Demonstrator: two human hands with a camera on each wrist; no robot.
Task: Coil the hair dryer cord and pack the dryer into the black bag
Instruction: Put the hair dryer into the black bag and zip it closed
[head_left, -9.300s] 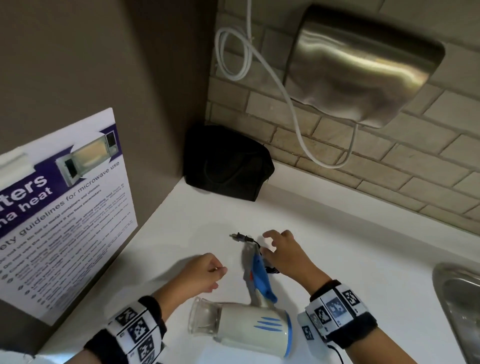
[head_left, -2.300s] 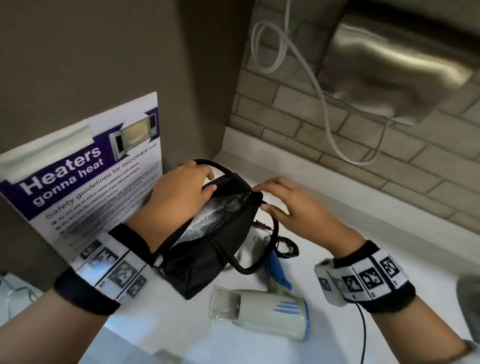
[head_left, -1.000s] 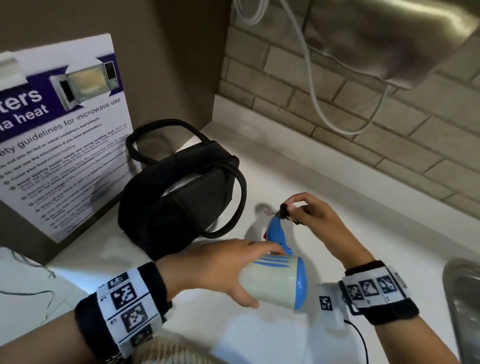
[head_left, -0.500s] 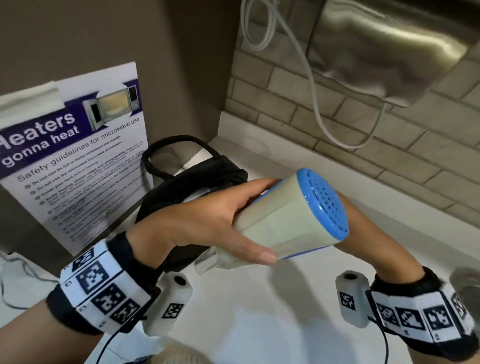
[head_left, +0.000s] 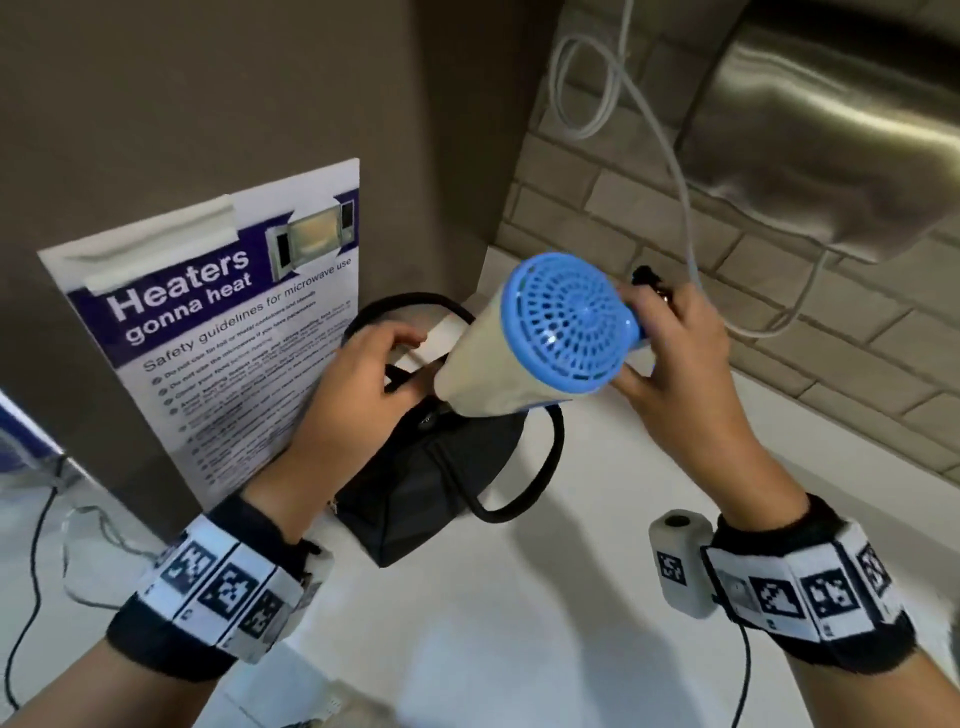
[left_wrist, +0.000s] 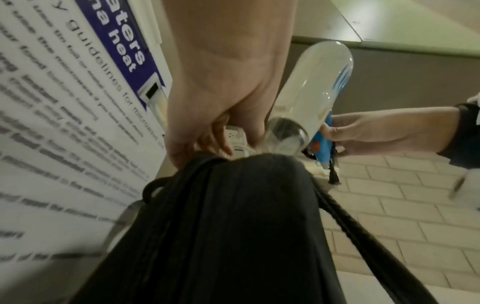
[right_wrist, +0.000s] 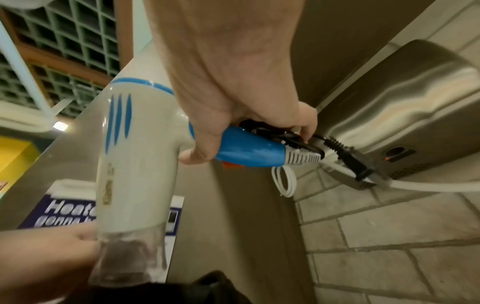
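Note:
The hair dryer (head_left: 566, 322), cream with a blue rear grille, hangs nozzle-down over the black bag (head_left: 431, 478). My right hand (head_left: 670, 353) grips its blue handle (right_wrist: 249, 152), with the coiled black cord (right_wrist: 280, 133) bunched under the fingers and the plug (right_wrist: 350, 162) sticking out. The clear nozzle (right_wrist: 130, 257) sits at the bag's mouth. My left hand (head_left: 374, 374) grips the bag's top edge beside the nozzle, its fingers (left_wrist: 207, 139) curled over the rim. The bag stands on the white counter (head_left: 597, 597), one strap (head_left: 545, 467) looping to the right.
A microwave safety poster (head_left: 223, 322) stands just left of the bag against a brown wall. A steel wall-mounted hand dryer (head_left: 831, 130) with a white hose (head_left: 685, 208) hangs over the brick wall at the right. Thin cables (head_left: 47, 519) trail at lower left.
My left hand has let go of the dryer's body and taken the bag's rim. The right hand alone now holds the dryer, tipped nozzle-down over the bag.

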